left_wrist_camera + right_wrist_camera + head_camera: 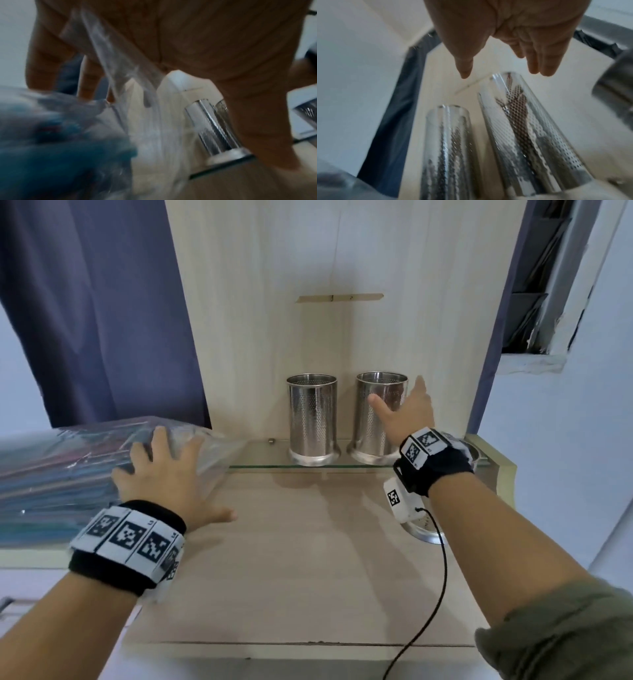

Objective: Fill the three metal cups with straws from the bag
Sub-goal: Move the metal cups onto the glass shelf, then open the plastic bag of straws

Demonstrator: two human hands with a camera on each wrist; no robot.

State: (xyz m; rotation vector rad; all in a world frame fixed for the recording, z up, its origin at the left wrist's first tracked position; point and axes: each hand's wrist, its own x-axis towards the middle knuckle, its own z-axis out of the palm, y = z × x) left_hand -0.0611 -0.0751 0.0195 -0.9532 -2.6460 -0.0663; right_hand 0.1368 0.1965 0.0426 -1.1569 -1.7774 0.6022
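Resting flat with fingers spread, the left hand (164, 474) presses the clear bag (68, 467) of straws on the counter's left side. The right hand (406, 410), open, reaches beside the right cup (380, 419); another cup (312, 419) stands left of it. The bag looks soft, light and slippery: best gathered near its mouth.

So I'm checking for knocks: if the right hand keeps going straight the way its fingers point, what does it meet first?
Probably the right-hand metal cup: the right hand is open, thumb and fingers spread either side of its upper wall. How close it is stays unclear.
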